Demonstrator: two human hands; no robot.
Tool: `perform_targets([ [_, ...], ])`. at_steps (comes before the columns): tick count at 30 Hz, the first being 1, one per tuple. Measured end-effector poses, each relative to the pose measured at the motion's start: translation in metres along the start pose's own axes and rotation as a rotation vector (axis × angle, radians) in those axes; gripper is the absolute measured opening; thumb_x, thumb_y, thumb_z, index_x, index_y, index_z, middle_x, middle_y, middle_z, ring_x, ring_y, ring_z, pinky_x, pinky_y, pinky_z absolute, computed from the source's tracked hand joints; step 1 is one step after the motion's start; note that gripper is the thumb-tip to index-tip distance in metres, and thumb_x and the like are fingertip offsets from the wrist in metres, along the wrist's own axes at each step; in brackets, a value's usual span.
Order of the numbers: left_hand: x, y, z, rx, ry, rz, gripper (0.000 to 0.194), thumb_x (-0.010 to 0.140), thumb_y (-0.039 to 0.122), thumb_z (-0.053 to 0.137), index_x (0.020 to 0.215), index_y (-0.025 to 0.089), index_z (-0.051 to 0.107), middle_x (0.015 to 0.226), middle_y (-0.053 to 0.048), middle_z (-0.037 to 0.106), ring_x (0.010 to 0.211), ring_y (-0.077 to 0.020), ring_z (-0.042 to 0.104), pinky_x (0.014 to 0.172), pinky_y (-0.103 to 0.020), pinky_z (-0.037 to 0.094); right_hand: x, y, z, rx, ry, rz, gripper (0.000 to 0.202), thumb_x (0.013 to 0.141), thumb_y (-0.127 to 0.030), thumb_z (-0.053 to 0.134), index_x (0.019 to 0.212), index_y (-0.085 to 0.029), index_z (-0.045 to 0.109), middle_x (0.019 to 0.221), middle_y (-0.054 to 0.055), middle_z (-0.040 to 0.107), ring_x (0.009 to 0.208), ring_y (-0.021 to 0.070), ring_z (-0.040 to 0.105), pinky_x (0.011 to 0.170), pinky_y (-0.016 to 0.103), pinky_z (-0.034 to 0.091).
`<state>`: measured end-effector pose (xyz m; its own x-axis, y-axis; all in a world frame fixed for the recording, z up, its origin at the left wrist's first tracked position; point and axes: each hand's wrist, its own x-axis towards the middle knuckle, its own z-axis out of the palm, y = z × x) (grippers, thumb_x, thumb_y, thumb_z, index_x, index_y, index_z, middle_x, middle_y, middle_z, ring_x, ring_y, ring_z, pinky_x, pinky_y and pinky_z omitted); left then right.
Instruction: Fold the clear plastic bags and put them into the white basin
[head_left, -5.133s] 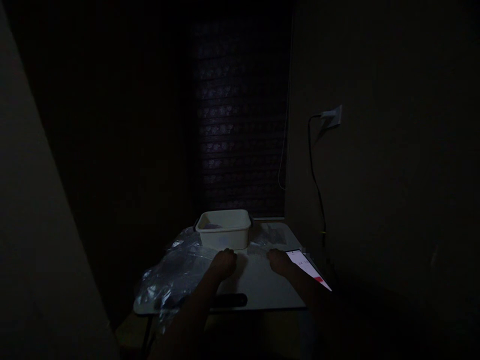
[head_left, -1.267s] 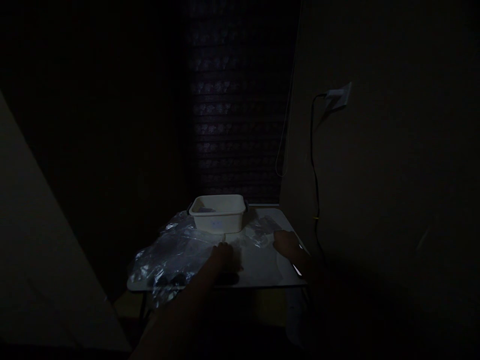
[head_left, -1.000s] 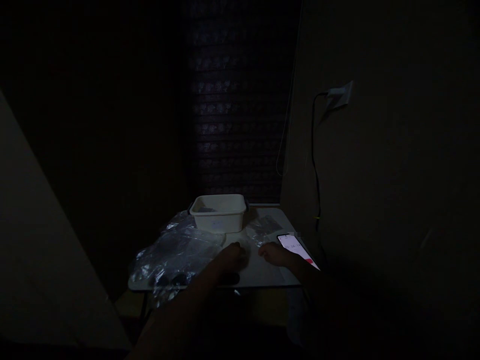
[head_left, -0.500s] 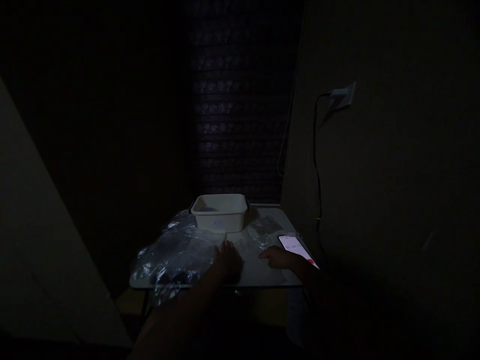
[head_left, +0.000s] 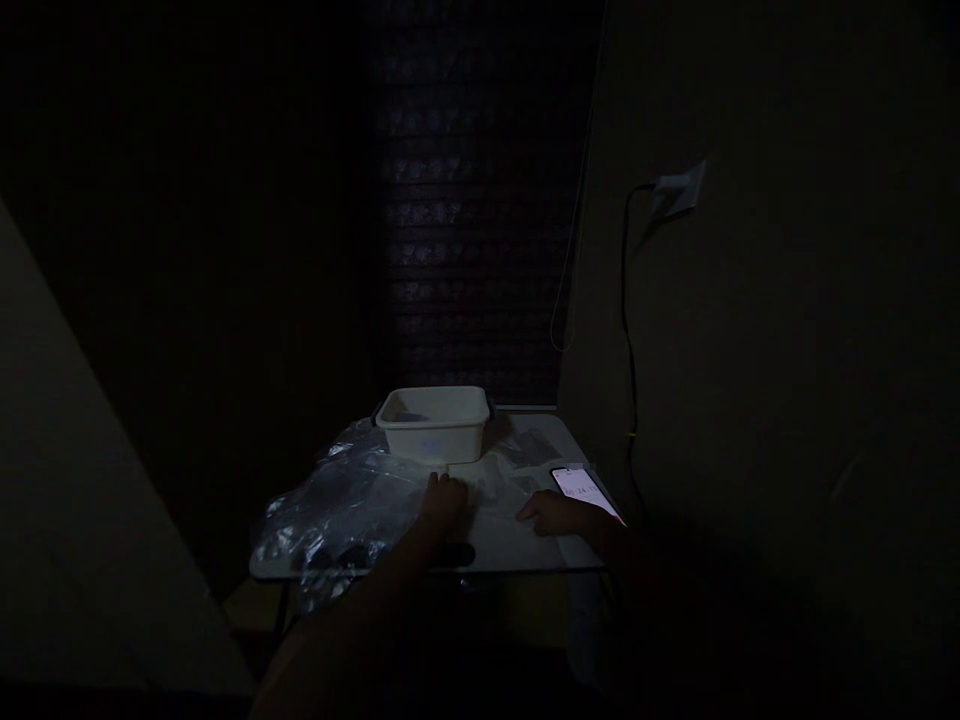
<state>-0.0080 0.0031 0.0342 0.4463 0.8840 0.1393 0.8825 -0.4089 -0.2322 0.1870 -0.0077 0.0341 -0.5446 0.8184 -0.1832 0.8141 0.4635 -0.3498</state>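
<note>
In dim light, my left hand [head_left: 445,498] rests on the white table just in front of a white plastic basin [head_left: 435,440]. Its fingers are curled, and a small pale bit shows at their tips; what they hold is too dark to make out. My right hand [head_left: 553,512] lies lower right with its index finger stretched out, the tip down on the tabletop beside a thin, clear plastic sheet or bag [head_left: 491,485]. A large heap of crumpled clear plastic [head_left: 337,510] spreads to the left of my left hand.
A lit phone [head_left: 581,488] with a timer lies at the table's right edge. Another clear plastic piece [head_left: 536,447] sits right of the basin. The table [head_left: 517,550] has a dark oval slot near its front edge. A cable [head_left: 628,320] hangs from a wall socket.
My left hand has moved slightly forward toward the basin, its fingers now more curled, uncovering the oval slot. My right hand has stayed nearly in place. The whole view has shifted slightly.
</note>
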Motion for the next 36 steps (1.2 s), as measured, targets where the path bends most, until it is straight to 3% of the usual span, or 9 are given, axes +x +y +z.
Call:
perform_targets([
  [6, 0.0, -0.01, -0.004, 0.037, 0.054, -0.108, 0.021, 0.067, 0.01, 0.035, 0.081, 0.009, 0.051, 0.078, -0.013, 0.054, 0.079, -0.0228, 0.046, 0.068, -0.037, 0.026, -0.004, -0.003, -0.003, -0.012, -0.038, -0.056, 0.044, 0.052, -0.007, 0.04, 0.092, -0.02, 0.054, 0.079, 0.0, 0.061, 0.064, 0.0114, 0.054, 0.05, 0.015, 0.037],
  [12, 0.0, -0.014, -0.012, 0.059, 0.217, -0.229, 0.036, 0.064, 0.005, 0.034, 0.099, 0.009, 0.04, 0.09, -0.013, 0.048, 0.083, -0.0231, 0.042, 0.065, -0.035, 0.03, -0.004, -0.002, -0.004, 0.014, 0.016, -0.03, 0.036, 0.054, -0.009, 0.04, 0.084, -0.012, 0.058, 0.084, 0.005, 0.059, 0.073, 0.0124, 0.053, 0.059, 0.016, 0.038],
  [15, 0.0, 0.0, -0.013, -0.024, 0.163, -0.031, 0.026, 0.065, 0.008, 0.034, 0.088, 0.011, 0.047, 0.086, -0.011, 0.048, 0.08, -0.02, 0.043, 0.065, -0.031, 0.033, 0.0, 0.003, -0.005, -0.032, 0.106, -0.032, 0.032, 0.057, -0.01, 0.038, 0.08, -0.012, 0.06, 0.081, 0.005, 0.06, 0.071, 0.0119, 0.053, 0.06, 0.017, 0.037],
  [18, -0.005, 0.022, -0.007, -0.165, -0.035, 0.293, 0.021, 0.071, 0.019, 0.032, 0.081, 0.012, 0.049, 0.081, -0.009, 0.051, 0.076, -0.0168, 0.045, 0.065, -0.027, 0.035, 0.003, 0.009, -0.004, -0.139, 0.124, -0.028, 0.029, 0.058, -0.01, 0.036, 0.073, -0.011, 0.061, 0.074, 0.006, 0.061, 0.065, 0.0122, 0.054, 0.057, 0.018, 0.037],
  [20, -0.01, 0.035, -0.002, -0.214, -0.027, 0.429, 0.026, 0.073, 0.026, 0.03, 0.088, 0.013, 0.047, 0.087, -0.009, 0.05, 0.083, -0.0176, 0.044, 0.072, -0.028, 0.033, 0.004, 0.011, -0.003, -0.184, 0.114, -0.01, 0.028, 0.059, -0.01, 0.036, 0.07, -0.011, 0.061, 0.073, 0.007, 0.061, 0.064, 0.0125, 0.054, 0.056, 0.018, 0.036],
  [23, -0.018, 0.047, 0.005, -0.253, -0.009, 0.441, 0.043, 0.071, 0.036, 0.032, 0.107, 0.012, 0.033, 0.109, -0.013, 0.038, 0.099, -0.0221, 0.033, 0.078, -0.031, 0.03, 0.004, 0.013, 0.0, -0.208, 0.114, 0.036, 0.028, 0.062, -0.011, 0.035, 0.074, -0.013, 0.06, 0.079, 0.007, 0.06, 0.071, 0.0131, 0.053, 0.06, 0.019, 0.036],
  [25, -0.023, 0.05, 0.005, -0.25, -0.056, 0.408, 0.05, 0.071, 0.04, 0.03, 0.112, 0.011, 0.026, 0.116, -0.015, 0.029, 0.105, -0.0249, 0.026, 0.08, -0.035, 0.027, 0.003, 0.013, 0.002, -0.215, 0.128, 0.082, 0.029, 0.062, -0.012, 0.036, 0.082, -0.014, 0.058, 0.087, 0.007, 0.057, 0.078, 0.014, 0.051, 0.064, 0.02, 0.036],
  [30, -0.032, 0.056, -0.001, -0.23, -0.21, 0.391, 0.063, 0.068, 0.047, 0.032, 0.117, 0.011, 0.016, 0.122, -0.017, 0.017, 0.109, -0.0283, 0.015, 0.084, -0.042, 0.018, 0.002, 0.012, 0.004, -0.252, 0.161, 0.215, 0.034, 0.064, -0.016, 0.037, 0.095, -0.015, 0.05, 0.1, 0.009, 0.05, 0.089, 0.0178, 0.045, 0.069, 0.025, 0.036],
  [36, -0.037, 0.062, 0.0, -0.241, -0.21, 0.395, 0.066, 0.068, 0.051, 0.027, 0.118, 0.011, 0.012, 0.124, -0.017, 0.012, 0.111, -0.0274, 0.01, 0.085, -0.042, 0.014, 0.006, 0.004, 0.002, -0.255, 0.178, 0.32, 0.038, 0.067, -0.015, 0.033, 0.103, -0.017, 0.042, 0.1, 0.01, 0.05, 0.087, 0.019, 0.047, 0.066, 0.029, 0.037],
])
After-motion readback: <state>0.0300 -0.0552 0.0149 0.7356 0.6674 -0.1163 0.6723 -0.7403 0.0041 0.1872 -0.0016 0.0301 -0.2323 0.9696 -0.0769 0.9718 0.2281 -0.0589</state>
